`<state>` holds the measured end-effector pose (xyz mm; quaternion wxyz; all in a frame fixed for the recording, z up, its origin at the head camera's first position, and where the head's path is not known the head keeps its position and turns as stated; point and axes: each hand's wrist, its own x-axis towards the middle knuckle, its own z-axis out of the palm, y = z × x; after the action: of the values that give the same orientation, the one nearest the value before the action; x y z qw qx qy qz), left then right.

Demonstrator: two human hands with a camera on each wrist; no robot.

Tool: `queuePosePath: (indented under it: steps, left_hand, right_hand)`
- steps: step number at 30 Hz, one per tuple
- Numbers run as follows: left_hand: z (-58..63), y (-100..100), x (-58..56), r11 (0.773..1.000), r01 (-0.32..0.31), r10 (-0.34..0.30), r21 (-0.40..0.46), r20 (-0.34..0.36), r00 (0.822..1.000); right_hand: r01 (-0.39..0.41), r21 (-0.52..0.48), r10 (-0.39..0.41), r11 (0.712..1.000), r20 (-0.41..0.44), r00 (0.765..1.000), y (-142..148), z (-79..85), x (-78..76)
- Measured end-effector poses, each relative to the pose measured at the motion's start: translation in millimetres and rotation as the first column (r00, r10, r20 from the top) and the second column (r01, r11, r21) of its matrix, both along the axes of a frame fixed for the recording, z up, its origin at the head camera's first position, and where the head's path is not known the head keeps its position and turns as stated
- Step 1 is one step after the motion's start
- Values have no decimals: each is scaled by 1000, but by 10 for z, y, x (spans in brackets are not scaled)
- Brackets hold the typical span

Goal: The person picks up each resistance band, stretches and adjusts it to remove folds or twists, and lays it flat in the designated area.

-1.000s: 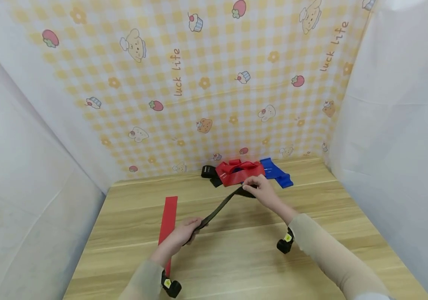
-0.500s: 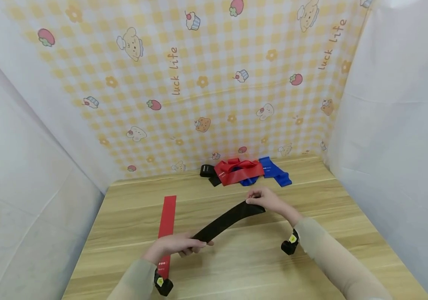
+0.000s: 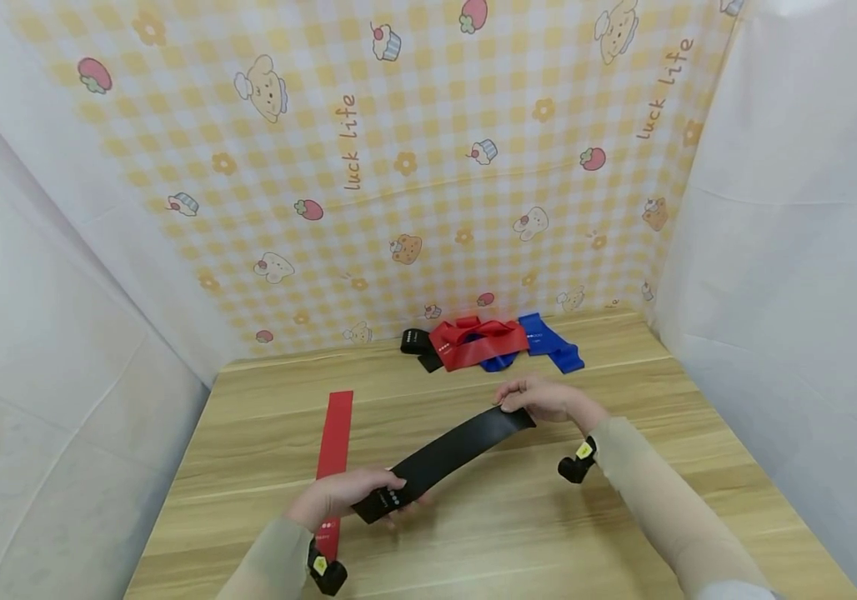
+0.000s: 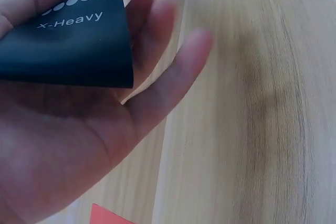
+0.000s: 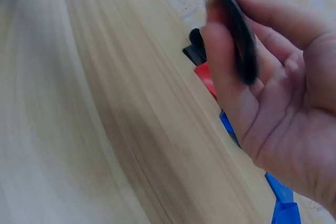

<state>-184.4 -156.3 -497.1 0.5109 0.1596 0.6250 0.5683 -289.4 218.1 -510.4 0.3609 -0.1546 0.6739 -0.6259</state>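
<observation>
A left hand (image 3: 346,492) clamps the near end of a black band (image 3: 451,458) between thumb and fingers, the outer fingers spread away beneath, while a right hand (image 3: 544,400) pinches the far end, at the band's 2 o'clock. A second ago the strip ran edge-on between the two; now its broad face is turned up, and an "X-Heavy" label (image 4: 71,21) has come into sight beside the left thumb, some of its dots covered. The turn appears to mean that the band is being straightened flat, face and lettering outward, though it hangs above the bench (image 3: 473,558) and is not yet set down.

At the black band's 9 o'clock, a flat red band (image 3: 334,433) lies lengthwise on the wood, passing beneath the left forearm, its place unchanged. Farther out, by the back cloth (image 3: 406,200), sits an undisturbed heap: a second black band (image 3: 417,342) toward 12 o'clock, a crumpled red band (image 3: 466,356) beside it with blue (image 3: 499,363) peeking from below, and a blue band (image 3: 548,343) between 1 and 2 o'clock.
</observation>
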Motion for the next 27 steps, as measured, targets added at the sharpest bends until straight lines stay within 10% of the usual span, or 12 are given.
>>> queuePosePath:
  steps: [13,19,27]
  left_hand:
    - [11,-38,68,981,-93,62,-171,-178,982]
    - [-26,-56,26,983,-78,26,-164,-299,954]
    - [-119,-89,74,988,-98,54,-118,-326,944]
  right_hand:
    - [-41,64,36,997,77,996,-40,27,-66]
    - [149,90,-154,985,48,987,-143,2,-77]
    - [468,49,-471,882,108,876,-397,-205,-51]
